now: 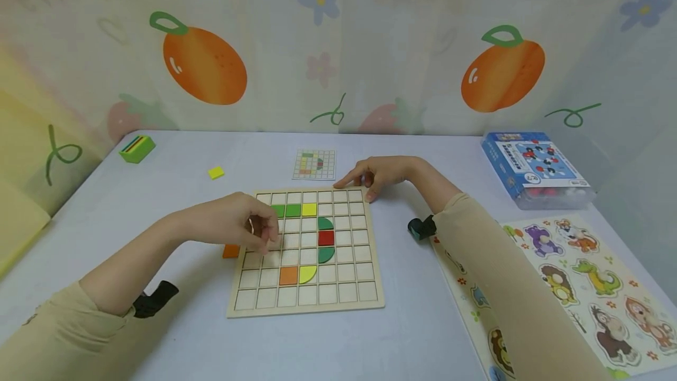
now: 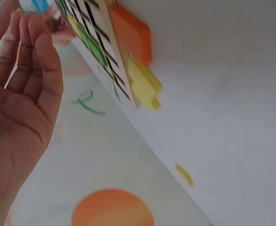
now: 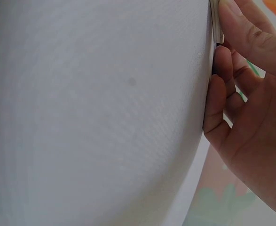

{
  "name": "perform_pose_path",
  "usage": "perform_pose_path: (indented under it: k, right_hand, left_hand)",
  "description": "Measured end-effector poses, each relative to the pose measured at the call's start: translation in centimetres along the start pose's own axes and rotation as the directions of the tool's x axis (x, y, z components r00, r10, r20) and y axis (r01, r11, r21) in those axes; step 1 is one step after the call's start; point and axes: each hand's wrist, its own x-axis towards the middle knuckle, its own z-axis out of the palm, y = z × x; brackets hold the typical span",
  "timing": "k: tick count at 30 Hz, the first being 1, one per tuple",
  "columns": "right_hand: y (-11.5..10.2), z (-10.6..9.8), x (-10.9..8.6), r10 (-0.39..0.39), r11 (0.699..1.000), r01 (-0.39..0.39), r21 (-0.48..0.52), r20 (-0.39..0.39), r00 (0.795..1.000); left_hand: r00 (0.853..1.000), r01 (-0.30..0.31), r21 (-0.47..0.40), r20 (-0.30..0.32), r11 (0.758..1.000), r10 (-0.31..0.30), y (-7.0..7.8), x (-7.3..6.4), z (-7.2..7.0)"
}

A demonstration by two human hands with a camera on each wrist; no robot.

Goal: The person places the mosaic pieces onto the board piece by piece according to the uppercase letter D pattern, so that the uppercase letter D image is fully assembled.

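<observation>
A wooden grid board (image 1: pixel 338 304) lies mid-table, with green, yellow, orange and red tiles in some of its squares. Over its left side hovers my left hand (image 1: pixel 240 222), fingers bent and thumb close to the fingertips; I cannot tell whether a tile is between them. In the left wrist view that hand (image 2: pixel 25 99) shows its palm. My right hand (image 1: pixel 383 174) grips the board's far right corner, with the index finger on the far edge and the thumb at the side. The right wrist view shows the thumb (image 3: pixel 250 35) against the board's edge (image 3: pixel 216 23).
Orange tiles (image 1: pixel 230 251) sit left of the board, beside yellow tiles (image 2: pixel 144 84). Farther back are a yellow tile (image 1: pixel 215 173), a green stack (image 1: pixel 137 149) and a pattern card (image 1: pixel 314 164). To the right are a blue box (image 1: pixel 536 163) and an animal puzzle board (image 1: pixel 576 322).
</observation>
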Motion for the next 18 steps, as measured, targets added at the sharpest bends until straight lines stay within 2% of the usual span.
perform_pose_path:
  k: [4,10,18]
  right_hand:
    - [0.1,0.1,0.0,0.005,1.000,-0.005,0.001,-0.001,1.000]
    - [0.1,0.1,0.0,0.019,1.000,-0.019,-0.007,-0.004,1.000]
    - [0.2,0.1,0.1,0.011,1.000,-0.011,-0.010,-0.002,1.000]
  left_hand:
    - [0.999,0.041,-0.009,0.005,0.999,-0.041,-1.4,-1.4,-1.0]
    - [0.999,0.051,-0.041,0.004,0.998,-0.051,-3.7,-3.1,-1.9]
    - [0.997,0.076,-0.038,-0.008,0.996,-0.076,-4.9,-3.5,-1.7]
